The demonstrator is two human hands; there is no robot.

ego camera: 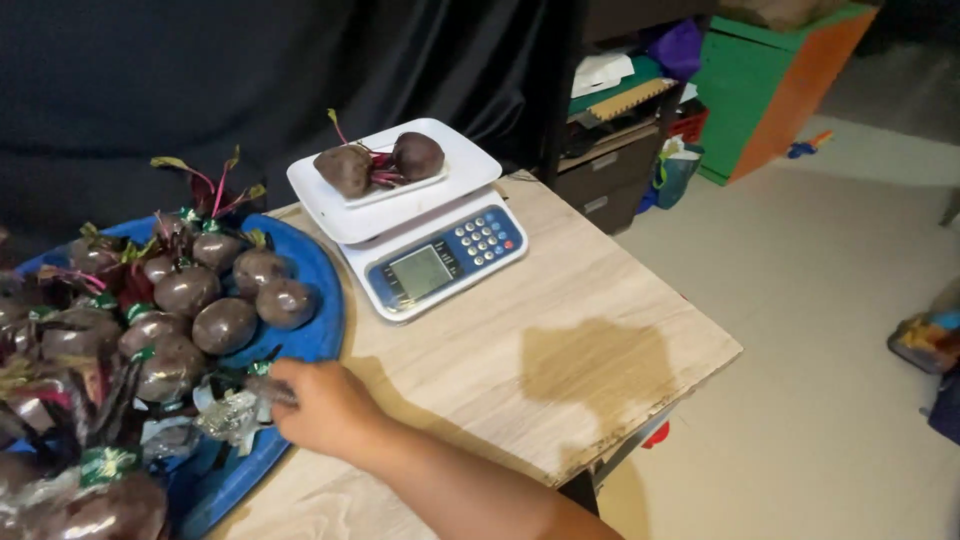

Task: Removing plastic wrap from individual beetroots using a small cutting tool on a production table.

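Note:
My right hand [325,405] reaches left over the wooden table [560,300] to the edge of a round blue tray [318,335]. Its fingers are closed on the dark stem end of a beetroot bundle in crinkled clear wrap [232,415]. The tray is heaped with several dark purple beetroots [225,325], some with red stalks and green bands. Behind it stands a white and blue digital scale [440,262]. On the scale's white pan [330,195] lie two beetroots [345,170], joined at their stalks. My left hand is out of view.
A darker damp patch [600,365] marks the table near its right front corner. A black cloth [200,80] hangs behind the table. Dark shelves with boxes [615,110] and a green and orange cabinet [770,80] stand at the back right on a pale floor.

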